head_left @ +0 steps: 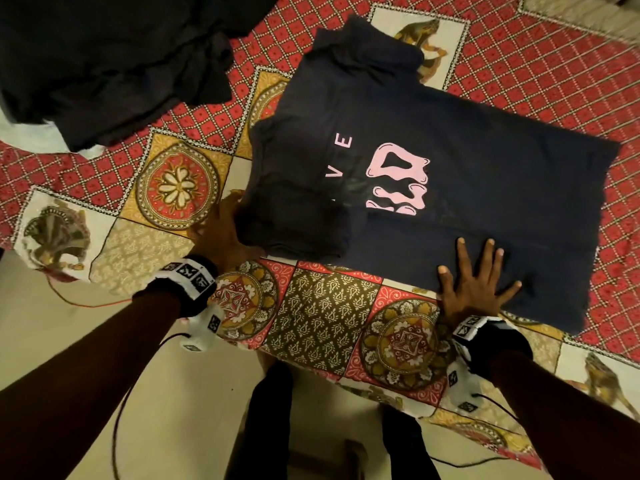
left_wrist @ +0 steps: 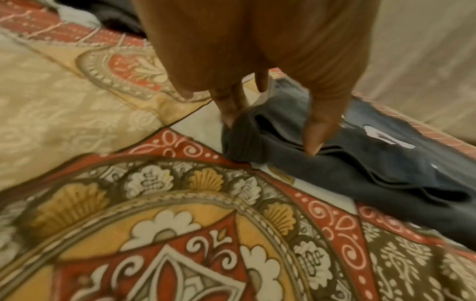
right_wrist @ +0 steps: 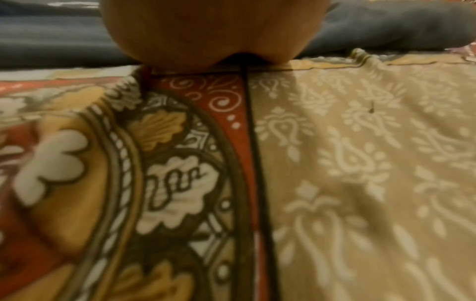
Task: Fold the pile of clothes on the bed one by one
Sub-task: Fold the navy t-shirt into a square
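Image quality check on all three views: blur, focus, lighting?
Head: warm dim light, dark t-shirt sharp mid-frame, top right corner smeared, wide-angle bending at the edges. Left wrist: soft all over, left hand close and blurred. Right wrist: right hand fills the top, bedsheet out of focus.

Bare forearms, no sleeves. Around the left wrist, behind the left hand (head_left: pixel 218 233), a black strap (head_left: pixel 188 299) carrying a white band (head_left: pixel 189 274) printed with square black-and-white marker tiles. Below that strap, a white camera housing (head_left: pixel 204 332) with more marker tiles and a thin dark cable (head_left: pixel 121 410) trailing away from it. Behind the right hand (head_left: pixel 476 289), the same kit: black wrist strap (head_left: pixel 495 341), white marker band (head_left: pixel 469 327), white housing (head_left: pixel 459 389) underneath, dark cable (head_left: pixel 498 408) running off. Lower down, dark trousers (head_left: pixel 266 427) on both legs.
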